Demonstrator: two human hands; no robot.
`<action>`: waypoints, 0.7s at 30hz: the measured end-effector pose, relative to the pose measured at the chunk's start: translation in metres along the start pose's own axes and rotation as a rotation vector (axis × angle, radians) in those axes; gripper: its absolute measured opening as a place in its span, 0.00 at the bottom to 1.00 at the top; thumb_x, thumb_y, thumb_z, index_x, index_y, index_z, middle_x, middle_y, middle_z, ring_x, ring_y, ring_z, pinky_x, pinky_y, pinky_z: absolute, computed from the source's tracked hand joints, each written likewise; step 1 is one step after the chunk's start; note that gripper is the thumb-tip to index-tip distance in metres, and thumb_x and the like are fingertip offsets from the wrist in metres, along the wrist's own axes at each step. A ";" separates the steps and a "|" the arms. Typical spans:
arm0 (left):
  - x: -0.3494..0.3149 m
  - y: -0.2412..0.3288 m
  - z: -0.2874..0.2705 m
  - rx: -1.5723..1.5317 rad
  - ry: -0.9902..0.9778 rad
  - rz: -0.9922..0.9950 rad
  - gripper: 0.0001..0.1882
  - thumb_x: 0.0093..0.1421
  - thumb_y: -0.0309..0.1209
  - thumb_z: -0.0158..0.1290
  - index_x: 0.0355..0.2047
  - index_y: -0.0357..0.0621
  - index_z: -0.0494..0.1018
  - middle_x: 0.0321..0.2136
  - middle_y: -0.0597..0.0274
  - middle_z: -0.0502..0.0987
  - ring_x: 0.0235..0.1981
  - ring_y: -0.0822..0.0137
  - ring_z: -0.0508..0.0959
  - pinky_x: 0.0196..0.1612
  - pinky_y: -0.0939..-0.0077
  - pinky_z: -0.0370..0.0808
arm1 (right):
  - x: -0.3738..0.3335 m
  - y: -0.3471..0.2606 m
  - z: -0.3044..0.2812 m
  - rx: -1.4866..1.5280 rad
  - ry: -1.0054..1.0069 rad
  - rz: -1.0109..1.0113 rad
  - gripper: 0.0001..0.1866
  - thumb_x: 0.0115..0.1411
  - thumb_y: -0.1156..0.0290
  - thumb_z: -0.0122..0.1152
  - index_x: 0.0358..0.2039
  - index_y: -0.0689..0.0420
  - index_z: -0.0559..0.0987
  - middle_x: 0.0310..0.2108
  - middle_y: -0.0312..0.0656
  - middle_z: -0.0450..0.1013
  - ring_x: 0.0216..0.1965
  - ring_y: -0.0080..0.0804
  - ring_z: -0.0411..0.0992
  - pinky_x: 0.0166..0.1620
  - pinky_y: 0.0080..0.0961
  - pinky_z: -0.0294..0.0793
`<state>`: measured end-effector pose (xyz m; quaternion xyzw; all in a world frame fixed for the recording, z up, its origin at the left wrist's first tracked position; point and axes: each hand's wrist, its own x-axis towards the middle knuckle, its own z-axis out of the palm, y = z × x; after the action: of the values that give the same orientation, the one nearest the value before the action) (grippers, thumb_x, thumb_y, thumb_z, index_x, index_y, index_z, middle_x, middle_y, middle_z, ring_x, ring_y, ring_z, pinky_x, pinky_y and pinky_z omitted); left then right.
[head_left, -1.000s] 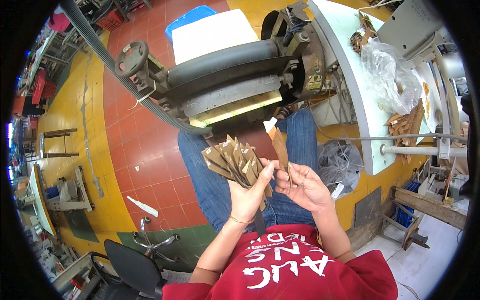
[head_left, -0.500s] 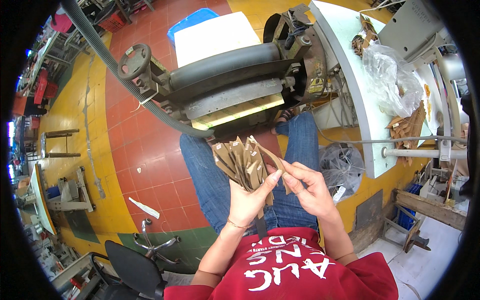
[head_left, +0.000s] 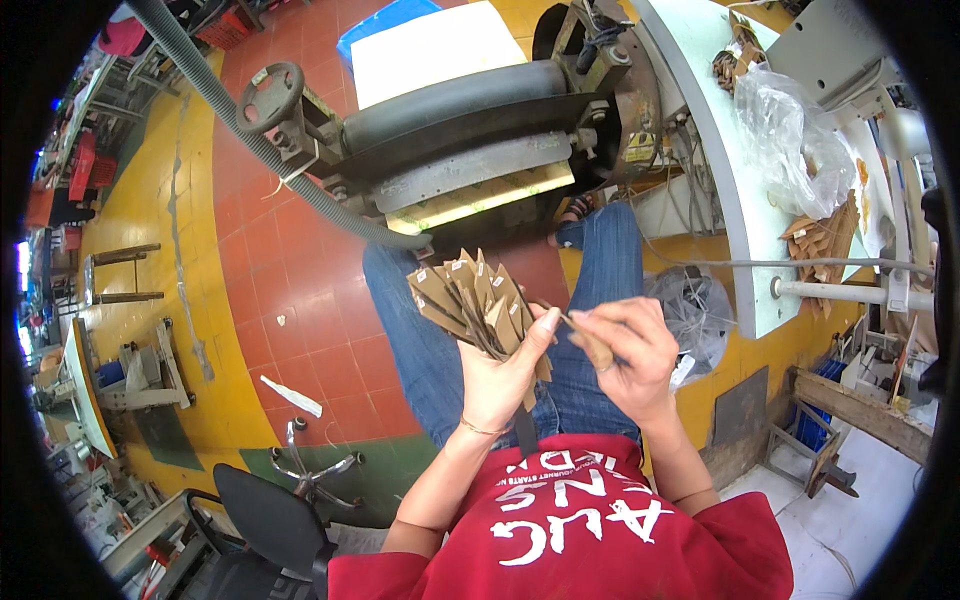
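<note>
A fan of brown pieces (head_left: pixel 475 300) rises mid-frame from the left hand (head_left: pixel 495 387), its fingers clasping the lower ends. Just rightward, the right hand (head_left: pixel 640 352) pinches 1 blurred brown piece (head_left: pixel 598 353). Above sits the roller machine (head_left: pixel 478 178); red floor (head_left: pixel 325 300) spreads leftward; the pale surface (head_left: pixel 765 255) has its near edge right of both hands, apart from them.

One fisheye view here, peering steeply down from the wearer's head: left hand (head_left: pixel 496 388) and right hand (head_left: pixel 640 352) close below, machine (head_left: pixel 460 103) farther out!
</note>
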<state>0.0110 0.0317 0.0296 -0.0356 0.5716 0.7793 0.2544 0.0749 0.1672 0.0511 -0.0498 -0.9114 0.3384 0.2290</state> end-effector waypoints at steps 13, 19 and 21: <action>-0.008 -0.006 0.002 0.156 -0.061 0.087 0.10 0.54 0.22 0.60 0.34 0.36 0.69 0.27 0.68 0.73 0.27 0.79 0.72 0.30 0.86 0.70 | -0.011 -0.002 0.006 0.900 -0.055 0.646 0.09 0.62 0.74 0.54 0.37 0.64 0.80 0.37 0.42 0.75 0.37 0.24 0.72 0.43 0.18 0.69; -0.014 -0.010 0.002 0.165 0.000 0.102 0.14 0.54 0.20 0.58 0.39 0.36 0.67 0.32 0.65 0.74 0.33 0.77 0.74 0.36 0.83 0.72 | -0.009 -0.007 0.003 0.627 -0.085 0.532 0.09 0.61 0.73 0.55 0.37 0.63 0.80 0.34 0.42 0.76 0.36 0.24 0.73 0.41 0.18 0.70; -0.015 -0.011 0.001 0.132 0.012 0.095 0.15 0.54 0.19 0.57 0.41 0.36 0.67 0.33 0.65 0.74 0.34 0.76 0.74 0.37 0.83 0.73 | -0.007 -0.008 0.002 0.581 -0.114 0.518 0.09 0.61 0.73 0.56 0.36 0.63 0.80 0.32 0.42 0.76 0.35 0.25 0.73 0.40 0.19 0.70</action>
<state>0.0291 0.0296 0.0254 0.0038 0.6242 0.7510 0.2153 0.0811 0.1580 0.0523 -0.1923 -0.7463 0.6309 0.0896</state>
